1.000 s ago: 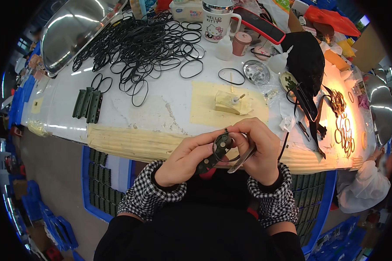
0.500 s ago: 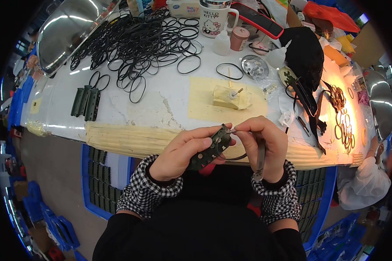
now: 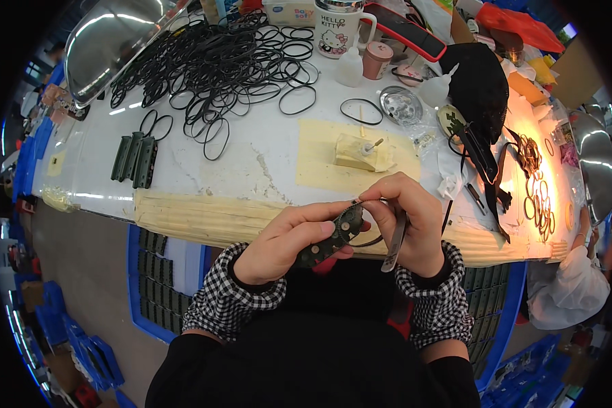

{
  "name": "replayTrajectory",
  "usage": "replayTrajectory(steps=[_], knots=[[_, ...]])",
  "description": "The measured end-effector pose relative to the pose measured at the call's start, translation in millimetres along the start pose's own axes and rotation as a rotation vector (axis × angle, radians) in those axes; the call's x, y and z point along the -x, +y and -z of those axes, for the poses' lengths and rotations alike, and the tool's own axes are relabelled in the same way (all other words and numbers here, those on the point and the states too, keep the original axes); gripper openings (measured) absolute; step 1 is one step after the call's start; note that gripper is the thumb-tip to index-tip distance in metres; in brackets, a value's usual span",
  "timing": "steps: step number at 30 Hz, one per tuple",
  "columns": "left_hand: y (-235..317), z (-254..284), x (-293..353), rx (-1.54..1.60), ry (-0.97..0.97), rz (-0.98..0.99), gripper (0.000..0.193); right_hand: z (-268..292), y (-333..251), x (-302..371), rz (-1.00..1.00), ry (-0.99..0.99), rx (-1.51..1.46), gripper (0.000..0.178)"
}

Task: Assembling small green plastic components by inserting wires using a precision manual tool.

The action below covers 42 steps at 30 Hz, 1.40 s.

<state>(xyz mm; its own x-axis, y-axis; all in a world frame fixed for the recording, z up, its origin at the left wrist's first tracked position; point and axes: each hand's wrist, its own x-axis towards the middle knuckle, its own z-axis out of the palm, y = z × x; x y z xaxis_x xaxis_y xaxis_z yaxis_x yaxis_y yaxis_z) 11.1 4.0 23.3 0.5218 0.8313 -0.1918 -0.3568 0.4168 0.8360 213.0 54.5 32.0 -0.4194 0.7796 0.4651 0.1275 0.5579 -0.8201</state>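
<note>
Green part [image 3: 330, 245], in front of the table [image 3: 92, 170], slants up rightward from the left hand [image 3: 268, 246], whose thumb and fingers clamp it; right hand [image 3: 418, 224] pinches at its upper tip, catch unclear, palm gripping a metal tool [image 3: 394, 245]; black band [image 3: 370, 243] curves between.

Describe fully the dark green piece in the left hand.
The dark green piece is long and narrow, with pale round spots along its face; it looks like hard plastic, though that is uncertain. It slants, its upper end toward the right. The left hand grips it between thumb and fingers, partly hiding it, near the table. The right hand's fingertips are at its upper end.
</note>
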Motion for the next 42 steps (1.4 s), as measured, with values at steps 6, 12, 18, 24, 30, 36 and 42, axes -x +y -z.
replayTrajectory(steps=[6, 12, 18, 24, 30, 36, 42], knots=[[-0.5, 0.5, 0.2, 0.011, -0.004, 0.014, 0.044, 3.7, -2.8, -2.4, 0.01, -0.047, 0.043, 0.009], [1.8, -0.7, -0.6, 0.024, -0.005, 0.017, 0.044, 7.2, -1.7, -4.0, 0.046, -0.083, 0.093, 0.012], [2.4, -3.6, 0.4, -0.01, 0.022, -0.052, 0.043, 10.6, -2.2, -5.5, 0.077, -0.134, 0.148, 0.012], [5.7, -4.0, 3.3, -0.028, 0.018, -0.053, 0.044, 12.7, -4.0, -9.6, 0.084, -0.162, 0.13, 0.013], [3.1, -4.6, 1.2, -0.07, -0.002, -0.104, 0.046, 14.5, -1.3, -11.7, 0.119, -0.181, 0.148, 0.012], [2.9, -3.9, 2.9, -0.076, 0.013, -0.102, 0.047, 17.0, -6.8, -15.8, 0.223, -0.216, 0.354, 0.013], [4.8, -6.3, 1.3, -0.046, 0.022, -0.057, 0.045, 17.3, -1.8, -16.9, 0.207, -0.289, 0.369, 0.015]])
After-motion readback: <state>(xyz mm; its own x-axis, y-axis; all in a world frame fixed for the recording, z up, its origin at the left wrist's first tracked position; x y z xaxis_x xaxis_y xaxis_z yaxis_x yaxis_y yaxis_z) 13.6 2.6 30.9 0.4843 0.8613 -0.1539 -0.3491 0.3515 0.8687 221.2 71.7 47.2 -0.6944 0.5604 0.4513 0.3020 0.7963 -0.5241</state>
